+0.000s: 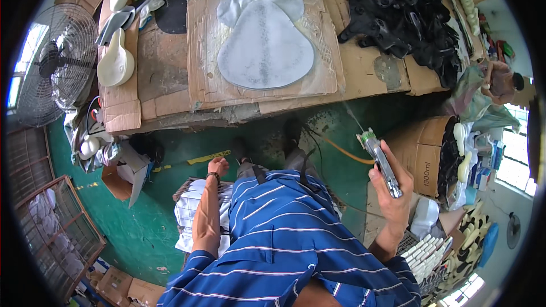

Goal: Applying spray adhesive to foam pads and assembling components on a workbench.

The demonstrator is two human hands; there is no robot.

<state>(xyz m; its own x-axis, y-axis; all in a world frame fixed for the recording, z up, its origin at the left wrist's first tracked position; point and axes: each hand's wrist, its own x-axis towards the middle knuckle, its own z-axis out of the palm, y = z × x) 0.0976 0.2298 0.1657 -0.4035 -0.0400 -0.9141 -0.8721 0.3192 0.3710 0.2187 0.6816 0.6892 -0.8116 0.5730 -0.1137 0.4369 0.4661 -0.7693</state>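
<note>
Right hand wrapped around spray gun, nozzle toward desk, thin mist ahead; hose hangs low, likely out of way. Left hand loosely curled, nothing visible inside. White pear-shaped pad flat on cardboard atop desk, cardboard probably catching overspray

Blue short-sleeved shirt, thinly striped in white, plus dark left wristband

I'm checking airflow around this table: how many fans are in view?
2: a large caged fan, left of the cardboard-covered table, and a smaller dark fan at the lower right. Others may be hidden.
</note>
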